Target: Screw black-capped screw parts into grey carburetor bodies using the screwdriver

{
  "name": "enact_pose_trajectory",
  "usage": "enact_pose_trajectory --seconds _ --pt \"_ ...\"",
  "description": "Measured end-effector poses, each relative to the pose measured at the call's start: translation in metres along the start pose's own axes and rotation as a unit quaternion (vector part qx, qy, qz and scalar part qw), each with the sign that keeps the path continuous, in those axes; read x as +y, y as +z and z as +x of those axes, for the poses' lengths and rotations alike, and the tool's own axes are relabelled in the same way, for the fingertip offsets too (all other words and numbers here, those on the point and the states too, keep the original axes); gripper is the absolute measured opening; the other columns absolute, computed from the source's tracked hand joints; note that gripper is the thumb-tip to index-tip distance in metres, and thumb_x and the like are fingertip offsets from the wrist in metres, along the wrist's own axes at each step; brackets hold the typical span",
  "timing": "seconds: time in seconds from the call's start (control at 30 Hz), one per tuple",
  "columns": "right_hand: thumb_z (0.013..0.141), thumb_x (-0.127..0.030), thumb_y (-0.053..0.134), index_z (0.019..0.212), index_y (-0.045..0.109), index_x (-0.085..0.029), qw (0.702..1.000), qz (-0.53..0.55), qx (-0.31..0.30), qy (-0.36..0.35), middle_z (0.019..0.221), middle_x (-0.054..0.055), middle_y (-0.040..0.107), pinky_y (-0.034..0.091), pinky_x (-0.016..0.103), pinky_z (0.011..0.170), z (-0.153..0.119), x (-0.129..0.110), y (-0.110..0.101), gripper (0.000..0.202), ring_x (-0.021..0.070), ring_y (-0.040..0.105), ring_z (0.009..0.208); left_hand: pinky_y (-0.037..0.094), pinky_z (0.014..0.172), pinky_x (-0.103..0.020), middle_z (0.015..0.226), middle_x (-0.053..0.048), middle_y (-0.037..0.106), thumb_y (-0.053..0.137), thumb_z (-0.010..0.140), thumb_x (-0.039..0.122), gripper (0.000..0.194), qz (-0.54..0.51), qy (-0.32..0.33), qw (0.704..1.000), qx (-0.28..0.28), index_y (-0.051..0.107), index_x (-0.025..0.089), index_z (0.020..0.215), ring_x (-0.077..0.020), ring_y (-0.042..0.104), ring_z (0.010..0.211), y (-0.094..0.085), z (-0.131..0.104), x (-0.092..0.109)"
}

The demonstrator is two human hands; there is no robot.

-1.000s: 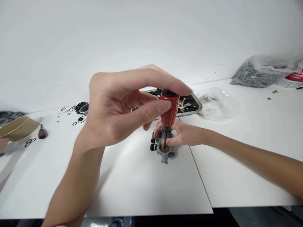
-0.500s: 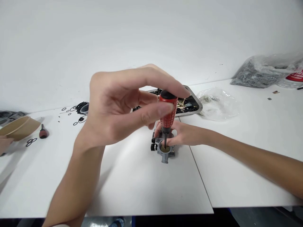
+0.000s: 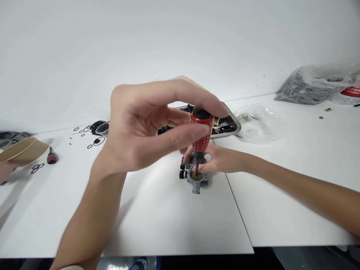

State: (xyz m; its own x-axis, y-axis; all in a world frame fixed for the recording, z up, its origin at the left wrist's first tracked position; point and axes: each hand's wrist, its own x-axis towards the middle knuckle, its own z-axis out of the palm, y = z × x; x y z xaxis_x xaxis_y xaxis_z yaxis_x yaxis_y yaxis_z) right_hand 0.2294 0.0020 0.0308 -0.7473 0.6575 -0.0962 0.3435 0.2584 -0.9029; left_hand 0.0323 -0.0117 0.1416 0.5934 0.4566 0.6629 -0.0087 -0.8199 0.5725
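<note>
My left hand (image 3: 146, 127) has its thumb and fingers around the red grip of a screwdriver (image 3: 201, 138), one finger resting over its black top. The screwdriver stands nearly upright, its tip inside the round opening of a grey metal part (image 3: 196, 187) with black knobs on its left side. My right hand (image 3: 216, 159) reaches in from the right and grips this part at its far side, thumb near the opening. Some of its fingertips are hidden behind the part and the screwdriver.
Behind my hands is a metal tray (image 3: 234, 125) of small parts. A clear bag (image 3: 261, 123) and a bag of grey pieces (image 3: 303, 84) lie right. At left are black rings (image 3: 37, 168), another screwdriver (image 3: 51, 156), and another person's hand (image 3: 5, 171) at a tan bowl (image 3: 25, 150).
My left hand and the screwdriver's handle have shifted slightly to the right. The grey part and my right hand look nearly unchanged.
</note>
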Motion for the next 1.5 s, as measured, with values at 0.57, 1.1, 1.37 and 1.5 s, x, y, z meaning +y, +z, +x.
enact_pose_trajectory --seconds 0.57,1.1,1.37,1.5 --pt "0.086 -0.037 0.07 0.111 0.064 -0.022 1.0 0.017 -0.005 0.002 0.127 0.006 0.052 0.052 0.033 0.085 -0.0001 0.003 0.0006 0.03 0.0184 0.061 0.1 0.059 0.051 -0.022 0.097 -0.001 0.074 0.077 0.08 0.018 0.026 0.014 -0.016 1.0 0.001 0.079 0.03 0.103 -0.0175 0.073 0.079 -0.0003 0.0008 0.0026" --pt "0.086 -0.033 0.071 0.11 0.065 -0.022 0.999 0.034 -0.007 0.004 0.126 0.005 0.052 0.05 0.032 0.085 0.001 0.0026 0.0011 0.027 0.017 0.061 0.095 0.059 0.058 -0.02 0.098 0.004 0.074 0.075 0.08 0.019 0.026 0.013 0.006 0.999 -0.032 0.077 0.024 0.105 -0.0146 0.074 0.081 -0.0036 0.0032 -0.0007" --pt "0.085 -0.033 0.071 0.11 0.065 -0.022 1.0 0.009 -0.004 -0.015 0.124 0.005 0.053 0.049 0.031 0.081 0.0012 0.0041 0.0011 0.027 0.0143 0.057 0.09 0.055 0.042 -0.019 0.093 0.0 0.077 0.081 0.076 0.017 0.035 -0.003 -0.03 0.999 0.016 0.078 0.028 0.109 -0.0152 0.073 0.063 -0.0026 -0.0024 -0.0045" --pt "0.085 -0.037 0.072 0.113 0.062 -0.023 1.0 0.002 0.0 -0.001 0.123 0.005 0.055 0.05 0.033 0.084 0.0004 0.003 0.0006 0.033 0.0174 0.059 0.096 0.057 0.041 -0.021 0.094 0.0 0.077 0.074 0.08 0.009 0.04 -0.023 -0.039 0.999 -0.009 0.078 0.032 0.111 -0.0161 0.073 0.062 -0.0043 -0.0038 -0.0033"
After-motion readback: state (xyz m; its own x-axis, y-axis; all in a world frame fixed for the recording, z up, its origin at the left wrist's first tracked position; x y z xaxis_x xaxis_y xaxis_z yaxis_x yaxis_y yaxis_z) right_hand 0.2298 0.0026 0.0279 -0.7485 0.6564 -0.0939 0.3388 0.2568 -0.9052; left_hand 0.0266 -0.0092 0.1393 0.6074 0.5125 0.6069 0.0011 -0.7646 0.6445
